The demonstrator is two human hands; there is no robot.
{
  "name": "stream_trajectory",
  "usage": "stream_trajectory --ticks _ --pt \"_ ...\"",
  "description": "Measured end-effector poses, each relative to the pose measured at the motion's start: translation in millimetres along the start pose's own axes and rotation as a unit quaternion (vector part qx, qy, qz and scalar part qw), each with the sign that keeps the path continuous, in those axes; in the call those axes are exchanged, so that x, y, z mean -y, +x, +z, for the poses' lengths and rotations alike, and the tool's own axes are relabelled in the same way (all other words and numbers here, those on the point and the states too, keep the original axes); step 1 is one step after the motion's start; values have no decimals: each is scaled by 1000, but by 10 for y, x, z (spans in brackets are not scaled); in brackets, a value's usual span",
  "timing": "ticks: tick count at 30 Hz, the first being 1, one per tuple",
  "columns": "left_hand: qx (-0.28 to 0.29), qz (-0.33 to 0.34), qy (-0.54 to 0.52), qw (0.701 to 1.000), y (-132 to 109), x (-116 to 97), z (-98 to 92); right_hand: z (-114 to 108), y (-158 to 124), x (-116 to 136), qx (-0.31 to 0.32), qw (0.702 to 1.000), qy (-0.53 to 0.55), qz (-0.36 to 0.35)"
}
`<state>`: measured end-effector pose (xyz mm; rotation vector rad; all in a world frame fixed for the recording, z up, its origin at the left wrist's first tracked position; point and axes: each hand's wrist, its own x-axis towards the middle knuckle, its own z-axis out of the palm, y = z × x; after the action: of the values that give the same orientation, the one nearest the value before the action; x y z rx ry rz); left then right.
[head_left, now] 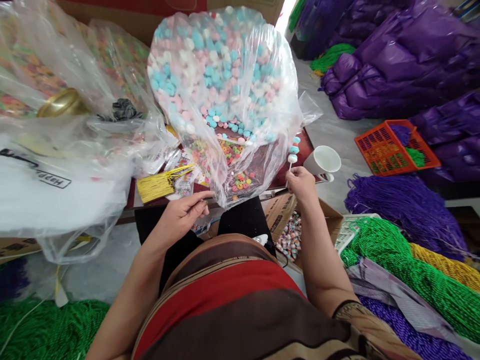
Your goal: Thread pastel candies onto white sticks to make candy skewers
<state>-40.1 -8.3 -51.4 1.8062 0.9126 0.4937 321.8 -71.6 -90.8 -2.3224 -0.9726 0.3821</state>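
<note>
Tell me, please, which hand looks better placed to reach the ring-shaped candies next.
Probably the left hand: its fingers lie near the clear bag, close to the ring-shaped candies, though whether it holds something is unclear. The right hand is occupied, gripping a stick threaded with blue and white candies.

We see a dark-red table [307, 146] carrying a clear plastic bag of pastel candies [225, 65] and gold twist ties [155, 188]. Grey floor [339, 134]: we've got an orange plastic basket [377, 156], stuffed purple bags [408, 55], purple bead strands [401, 210].
</note>
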Motion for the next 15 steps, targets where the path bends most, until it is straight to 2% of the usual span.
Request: stream_trajectory --ticks 3,7,9,12,15 --pt "-19 -2 -10 1000 -12 38 -47 -33 -170 22 -3 991 121 49" --pt "-61 -11 -9 998 -40 103 -145 -47 -361 105 -37 981 191 -6" --pt "-103 -24 2 994 -60 146 -228 -48 -451 165 -39 975 214 -49" --pt "-202 -35 53 977 -93 205 -374 -18 -572 274 -5 962 251 -107" --pt "-284 -25 155 946 -80 262 -498 102 -653 414 79 935 317 -137"
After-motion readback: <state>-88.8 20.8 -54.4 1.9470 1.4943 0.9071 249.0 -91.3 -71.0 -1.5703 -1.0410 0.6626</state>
